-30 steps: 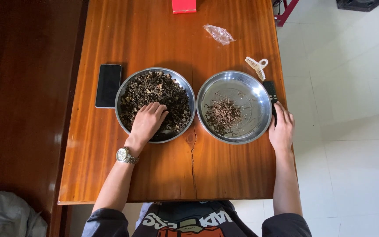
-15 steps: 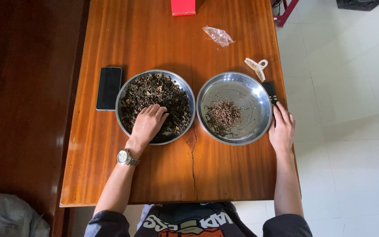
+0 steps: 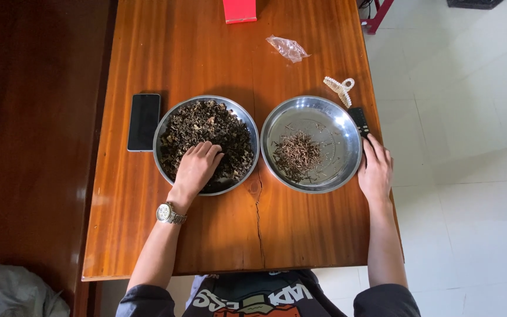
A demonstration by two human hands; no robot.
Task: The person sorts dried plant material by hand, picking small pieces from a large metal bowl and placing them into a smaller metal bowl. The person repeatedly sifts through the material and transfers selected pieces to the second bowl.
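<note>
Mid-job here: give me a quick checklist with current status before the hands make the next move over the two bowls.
1. Left hand in the left bowl, on the dark dried leaves: ok.
2. Right hand flat on the table beside the right bowl: ok.
3. Stems piled inside the right bowl: ok.
4. Left hand pinching anything: cannot tell.
5. Phone apart from the left bowl: ok.
6. Hair clip close to the right bowl's rim: not ok.

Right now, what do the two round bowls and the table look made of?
Both bowls, the left one and the right one, look like polished steel: silvery, mirror-like rims and glare. The table looks like varnished reddish-brown wood: visible grain, glossy sheen, and a crack near its front edge.
</note>
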